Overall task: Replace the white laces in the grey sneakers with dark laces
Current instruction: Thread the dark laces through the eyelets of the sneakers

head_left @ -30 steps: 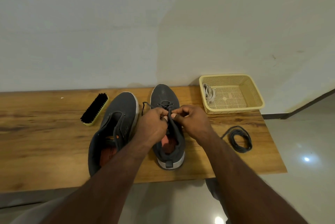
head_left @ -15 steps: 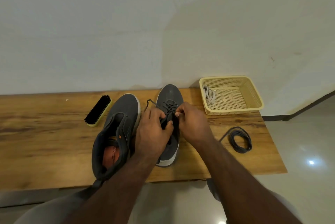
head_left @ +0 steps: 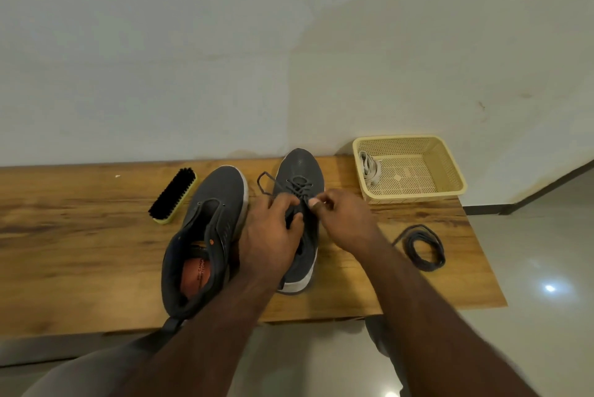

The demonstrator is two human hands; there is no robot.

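Two grey sneakers stand on the wooden table point(head_left: 80, 236). The left sneaker point(head_left: 205, 232) has no lace. The right sneaker point(head_left: 300, 168) carries a dark lace point(head_left: 297, 186) through its front eyelets, with a loop lying to its left. My left hand point(head_left: 273, 232) grips the shoe's tongue area and the lace. My right hand point(head_left: 344, 219) pinches the lace at the shoe's right side. A second dark lace point(head_left: 424, 248) lies coiled on the table at the right. White laces point(head_left: 369, 168) lie in the yellow basket point(head_left: 450, 168).
A black shoe brush point(head_left: 173, 194) with a yellow back lies left of the sneakers. The basket stands at the table's back right corner against the wall. The table's right edge drops to a tiled floor point(head_left: 530, 268).
The right sneaker has shifted slightly away and tilted. My left hand moved over its opening, hiding the insole, and my right hand slid to the shoe's right side with the lace.
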